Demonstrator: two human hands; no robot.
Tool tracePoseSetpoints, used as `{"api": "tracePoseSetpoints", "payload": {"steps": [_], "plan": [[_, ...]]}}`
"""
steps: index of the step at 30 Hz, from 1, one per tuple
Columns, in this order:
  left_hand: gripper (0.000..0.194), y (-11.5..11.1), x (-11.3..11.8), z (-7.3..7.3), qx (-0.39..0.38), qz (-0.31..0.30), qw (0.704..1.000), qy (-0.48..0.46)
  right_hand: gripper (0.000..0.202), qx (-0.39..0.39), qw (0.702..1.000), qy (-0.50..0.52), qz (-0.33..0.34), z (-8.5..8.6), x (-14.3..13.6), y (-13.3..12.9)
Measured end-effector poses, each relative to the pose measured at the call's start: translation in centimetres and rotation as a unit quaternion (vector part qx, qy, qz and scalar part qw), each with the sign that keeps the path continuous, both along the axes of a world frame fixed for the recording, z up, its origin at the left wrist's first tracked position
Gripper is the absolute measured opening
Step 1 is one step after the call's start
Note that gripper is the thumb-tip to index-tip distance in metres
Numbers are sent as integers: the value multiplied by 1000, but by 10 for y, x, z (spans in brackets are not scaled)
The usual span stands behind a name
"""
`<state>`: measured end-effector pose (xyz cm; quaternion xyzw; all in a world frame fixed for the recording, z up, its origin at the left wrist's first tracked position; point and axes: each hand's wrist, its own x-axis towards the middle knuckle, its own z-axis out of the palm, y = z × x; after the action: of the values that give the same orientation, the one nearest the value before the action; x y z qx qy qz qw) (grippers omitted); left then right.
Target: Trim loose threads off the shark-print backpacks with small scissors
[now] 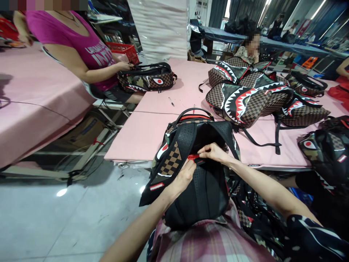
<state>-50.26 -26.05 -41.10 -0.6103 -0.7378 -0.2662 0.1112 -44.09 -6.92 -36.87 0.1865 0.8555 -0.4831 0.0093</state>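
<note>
One bag (209, 189), straps facing the person, propped between plaid cloth (201, 245) and table (136, 138), likely freeing both hands | left hand (186, 173), right hand (215, 152): fingers pinching red strip (193, 157), perhaps for tension

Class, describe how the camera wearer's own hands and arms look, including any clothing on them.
The left hand and right hand are bare, with no glove, watch or bracelet showing. The right sleeve is dark with pale curving streaks and leaves the forearm uncovered; the left sleeve cannot be clearly made out.
</note>
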Motion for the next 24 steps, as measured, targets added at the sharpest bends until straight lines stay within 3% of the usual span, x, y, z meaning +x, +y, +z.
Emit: {"api": "tracePoseSetpoints", "payload": {"steps": [2, 4, 9, 13, 18, 24], "plan": [[22, 1, -1, -1, -5, 12, 1000, -17, 31, -78, 992, 42, -94, -2, -1, 2], [21, 3, -4, -1, -4, 23, 999, -28, 34, -108, 982, 64, -142, -5, 0, 4], [19, 10, -14, 6, -31, 58, 997, -45, 32, -89, 984, 67, -142, -12, 1, 4], [28, 21, -20, 22, -126, 108, 985, -49, 32, -82, 982, 65, -158, -14, -1, 3], [27, 44, -23, 44, -255, 112, 958, -68, 32, -60, 984, 63, -156, -13, -2, 3], [28, 60, -22, 44, -289, 174, 938, -82, 31, 5, 992, 30, -123, -14, 1, 7]]}}
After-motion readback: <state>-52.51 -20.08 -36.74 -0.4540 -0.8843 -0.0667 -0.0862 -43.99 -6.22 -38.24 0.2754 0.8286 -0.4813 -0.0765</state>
